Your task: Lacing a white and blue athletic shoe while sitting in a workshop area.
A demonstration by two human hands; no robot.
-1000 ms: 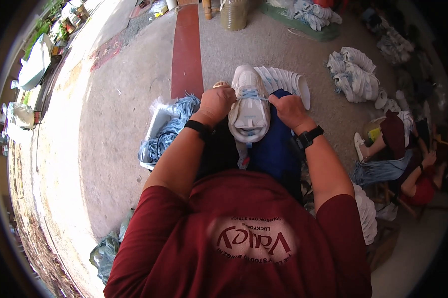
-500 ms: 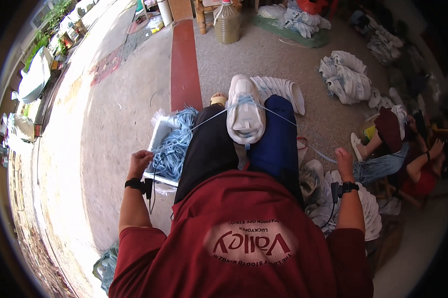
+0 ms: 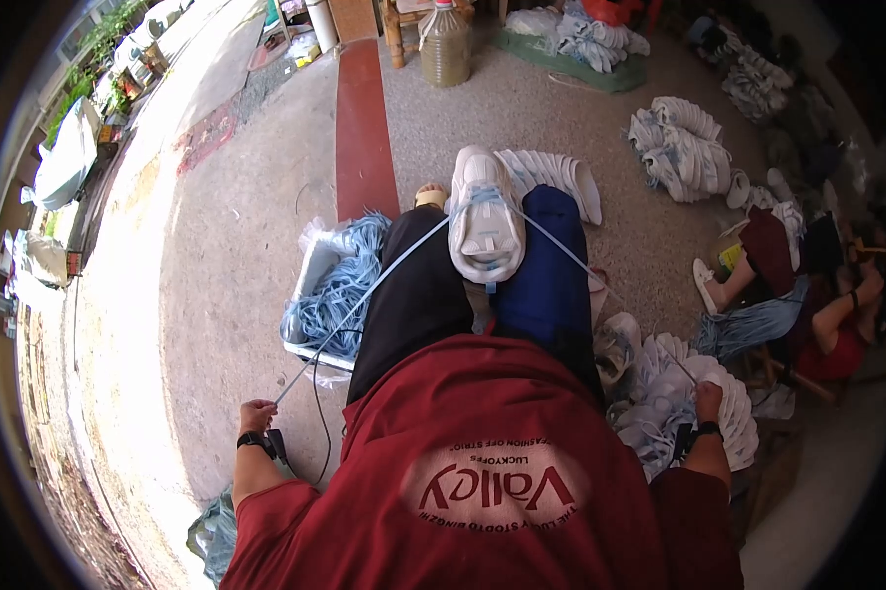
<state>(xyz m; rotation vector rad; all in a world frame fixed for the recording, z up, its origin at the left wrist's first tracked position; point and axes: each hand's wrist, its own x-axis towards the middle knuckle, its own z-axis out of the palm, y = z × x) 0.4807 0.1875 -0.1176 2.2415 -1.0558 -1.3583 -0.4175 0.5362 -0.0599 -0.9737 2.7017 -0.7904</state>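
Observation:
Between my knees stands a white sneaker, toe pointing away from me. A light blue shoelace is threaded through its upper eyelets and runs out taut to both sides. My left hand is closed on one end, low at the left beyond the lace box. Out to the right, my right hand is closed on the other end, in front of a heap of white shoes. Part of the right-hand stretch is hard to see against those shoes.
A white box of loose blue laces stands by my left leg. A row of white shoes lies beyond my right knee, and another pile farther right. A co-worker's arm shows at the right, near more blue laces.
Both my hands have moved back toward me and slightly outward, drawing the two lace ends out longer and straighter. The sneaker has stayed between my knees.

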